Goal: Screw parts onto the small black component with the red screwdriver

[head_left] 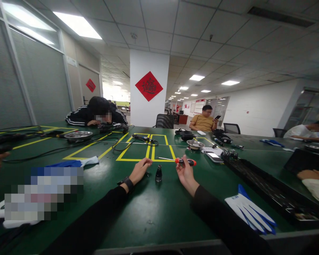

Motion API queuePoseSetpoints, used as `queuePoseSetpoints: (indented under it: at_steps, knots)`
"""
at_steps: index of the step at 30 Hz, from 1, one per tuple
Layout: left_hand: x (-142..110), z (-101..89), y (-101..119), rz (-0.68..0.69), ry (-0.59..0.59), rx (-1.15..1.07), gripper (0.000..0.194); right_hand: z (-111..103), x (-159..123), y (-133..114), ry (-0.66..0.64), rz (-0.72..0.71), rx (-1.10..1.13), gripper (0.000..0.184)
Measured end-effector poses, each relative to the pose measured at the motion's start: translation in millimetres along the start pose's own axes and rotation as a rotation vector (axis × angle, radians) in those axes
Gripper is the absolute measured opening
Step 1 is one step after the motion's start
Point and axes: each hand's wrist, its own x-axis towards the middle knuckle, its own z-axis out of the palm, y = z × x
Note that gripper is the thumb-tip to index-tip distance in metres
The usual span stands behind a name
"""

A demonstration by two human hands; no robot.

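We see a deep green table (pixel 146 212) crossed by bright yellow lines (pixel 133 160) in a pattern of rectangles. Our screwdriver (pixel 192 163) pairs a red-and-black handle with a silvery shaft, and the tapered part (pixel 158 175) is glossy black. Our sleeves (pixel 95 212) are plain black, our wristband (pixel 127 184) dark. We find white and blue on the glove (pixel 251 212), black on the long tray (pixel 273 191), white stripes down a black jacket (pixel 77 116), mustard on a shirt (pixel 200 122), and black characters on a red diamond (pixel 140 86) against a white pillar (pixel 149 60).
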Motion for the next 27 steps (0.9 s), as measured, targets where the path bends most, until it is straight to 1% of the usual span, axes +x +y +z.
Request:
queuePoseSetpoints:
  at_steps: [2,4,7,9,15,20,24,27]
  knots:
    - [-5,2.5,9,0.043,-0.039,0.011,0.026,-2,4,-4,0.087,-0.033,0.031,0.028]
    - [-12,6.4,20,0.125,-0.087,0.035,0.032,-4,7,-9,0.121,-0.055,0.049,0.030]
    - [-18,13.6,29,0.157,-0.130,0.113,0.052,-7,10,-15,0.098,-0.060,0.049,0.029]
    - [-19,17.1,29,0.151,-0.144,0.142,0.056,-8,11,-18,0.068,-0.054,0.039,0.026]
    - [-14,15.1,22,0.161,-0.191,0.073,0.048,-10,12,-11,-0.014,-0.046,-0.034,0.020]
    - [-14,13.4,18,0.158,-0.186,0.066,0.050,-10,9,-5,-0.066,-0.084,-0.114,0.014]
    - [-13,14.7,14,0.123,-0.172,0.125,0.051,-10,7,-3,-0.101,-0.107,-0.157,0.015]
    - [-12,14.0,14,0.131,-0.201,0.104,0.045,-9,5,-3,-0.123,-0.124,-0.177,0.016]
